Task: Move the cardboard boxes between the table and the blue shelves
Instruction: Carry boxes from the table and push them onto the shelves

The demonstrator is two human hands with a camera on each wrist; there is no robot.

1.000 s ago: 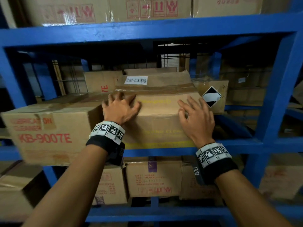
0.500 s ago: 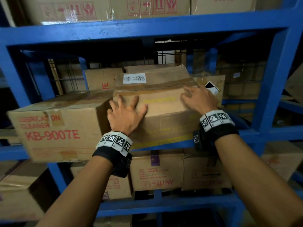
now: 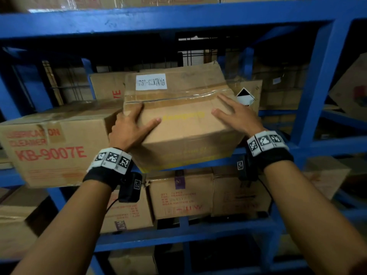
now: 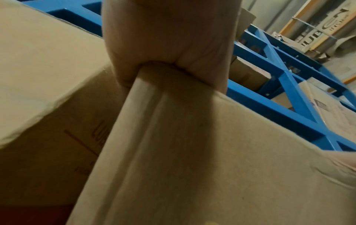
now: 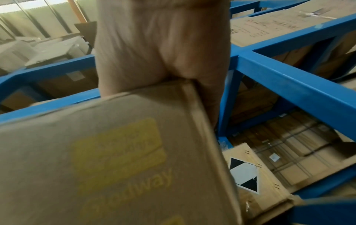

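A second ago we had both palms flat against the near face of the cardboard box (image 3: 184,124). Now our left hand (image 3: 130,130) has slid round its near left corner, fingers hooked over the top edge and thumb lying across the near face, while our right hand (image 3: 239,116) has moved up onto the near right corner with its fingers stretched flat over the top. The box has swung and tipped, its near edge jutting past the front rail of the blue shelves (image 3: 321,80). We judge we are drawing it off the shelf, with the carry to the tabletop to follow; no tabletop is in view.

The box is plain brown corrugated board, squarish, with softened corners, faded yellow print, a glossy tape strip along the top seam and a white paper label (image 3: 151,81). To the left, almost touching, sits a larger box printed KB-9007E (image 3: 49,143) in red. The shelves are painted steel.
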